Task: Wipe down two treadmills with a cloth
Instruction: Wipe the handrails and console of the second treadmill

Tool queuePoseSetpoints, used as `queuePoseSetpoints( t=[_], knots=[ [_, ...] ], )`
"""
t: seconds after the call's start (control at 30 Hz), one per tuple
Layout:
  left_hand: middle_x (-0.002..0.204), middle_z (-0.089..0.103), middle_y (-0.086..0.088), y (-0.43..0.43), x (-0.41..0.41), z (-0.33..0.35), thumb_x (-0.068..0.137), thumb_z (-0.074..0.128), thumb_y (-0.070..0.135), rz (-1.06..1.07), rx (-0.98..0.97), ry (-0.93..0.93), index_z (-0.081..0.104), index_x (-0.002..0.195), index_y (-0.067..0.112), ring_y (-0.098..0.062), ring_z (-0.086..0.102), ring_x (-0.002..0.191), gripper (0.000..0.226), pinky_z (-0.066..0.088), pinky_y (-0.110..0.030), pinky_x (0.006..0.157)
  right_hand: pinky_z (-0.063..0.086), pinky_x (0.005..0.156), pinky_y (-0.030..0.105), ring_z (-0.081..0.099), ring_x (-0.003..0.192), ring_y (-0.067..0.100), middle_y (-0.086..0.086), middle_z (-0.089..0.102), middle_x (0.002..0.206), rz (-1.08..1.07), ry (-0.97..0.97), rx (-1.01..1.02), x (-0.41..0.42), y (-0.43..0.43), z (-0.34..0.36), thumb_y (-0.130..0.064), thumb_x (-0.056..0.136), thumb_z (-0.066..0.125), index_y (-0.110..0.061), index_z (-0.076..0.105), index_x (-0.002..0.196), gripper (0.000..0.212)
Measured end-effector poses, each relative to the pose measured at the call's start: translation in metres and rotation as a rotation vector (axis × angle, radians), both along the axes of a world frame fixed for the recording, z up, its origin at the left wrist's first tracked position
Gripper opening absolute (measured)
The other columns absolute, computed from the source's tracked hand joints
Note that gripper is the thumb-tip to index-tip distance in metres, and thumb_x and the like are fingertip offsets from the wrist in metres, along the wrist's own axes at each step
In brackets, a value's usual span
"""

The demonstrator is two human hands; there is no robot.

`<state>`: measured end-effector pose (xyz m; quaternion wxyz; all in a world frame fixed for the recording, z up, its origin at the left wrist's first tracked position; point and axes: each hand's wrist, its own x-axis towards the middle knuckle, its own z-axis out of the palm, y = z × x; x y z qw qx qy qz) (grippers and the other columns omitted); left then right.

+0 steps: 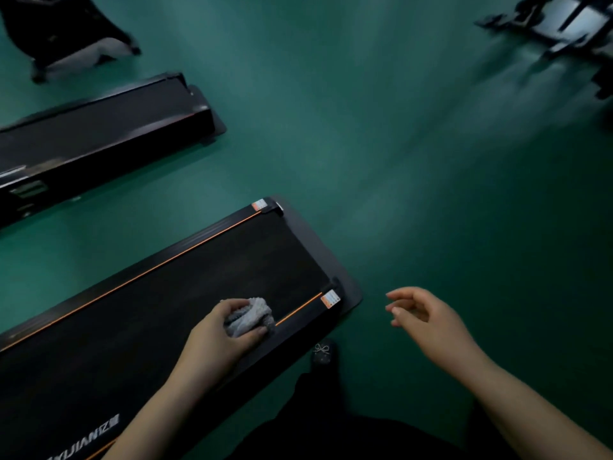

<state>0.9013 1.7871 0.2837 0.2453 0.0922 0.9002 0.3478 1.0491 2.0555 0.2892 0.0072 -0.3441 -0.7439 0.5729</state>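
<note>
Fingers (232, 305) of left hand (215, 340) curled round grey cloth (253, 313), cloth on near treadmill (149, 310) at belt edge, orange stripe (298, 310) just past fingertips. Right hand (428, 317) loosely curled, holding nothing, over green floor (431, 161). Second treadmill (99, 127) well beyond.

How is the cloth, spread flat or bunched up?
Bunched up: the cloth is a crumpled wad in the left hand, on the nearer treadmill.

Two treadmills counted, near treadmill (166, 310) and far treadmill (99, 127), one grey cloth (252, 313), two bare hands noted, left hand (215, 336) and right hand (423, 315), two orange stripes (132, 280) on the near deck, two corner stickers (330, 298) there, one shoe (323, 355), one other person (59, 31), partly seen
</note>
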Motion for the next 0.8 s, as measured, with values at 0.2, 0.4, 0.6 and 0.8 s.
queuePoseSetpoints(
  t=[0.2,0.4,0.6,0.8],
  knots=[
    [0.099,0.063,0.014,0.073,-0.072,-0.013,0.070,0.082,0.034,-0.076,-0.029,-0.013,0.059,0.113,0.034,0.007,0.054,0.082,0.049,0.037,-0.006,0.066,0.052,0.074,0.023,0.068,0.082,0.026,0.013,0.067,0.095,-0.070,-0.005,0.006,-0.055,0.067,-0.006,-0.003,0.089,0.059,-0.025,0.062,0.091,0.022],
    [0.106,0.063,0.009,0.153,-0.146,-0.016,0.070,0.083,0.035,-0.152,-0.031,0.006,0.059,0.115,0.031,-0.007,0.059,0.095,0.051,0.041,-0.019,0.077,0.053,0.078,0.030,0.068,0.082,0.025,0.010,0.067,0.094,-0.115,0.015,0.060,-0.113,0.141,-0.003,-0.004,0.088,0.060,-0.026,0.062,0.090,0.023],
    [0.106,0.063,0.009,0.229,-0.196,-0.014,0.070,0.083,0.031,-0.177,-0.039,0.024,0.060,0.116,0.027,-0.005,0.058,0.095,0.052,0.039,-0.015,0.077,0.051,0.066,0.014,0.066,0.063,0.004,0.011,0.066,0.090,-0.149,0.028,0.024,-0.156,0.218,-0.015,0.002,0.088,0.059,-0.024,0.062,0.090,0.026],
    [0.102,0.062,0.009,0.327,-0.234,-0.029,0.070,0.083,0.030,-0.043,-0.031,0.024,0.060,0.115,0.028,-0.001,0.056,0.086,0.050,0.036,-0.002,0.064,0.051,0.071,0.024,0.067,0.080,0.028,0.014,0.066,0.095,-0.024,-0.044,0.012,-0.209,0.331,-0.030,-0.002,0.088,0.059,-0.023,0.063,0.090,0.022]
  ],
)
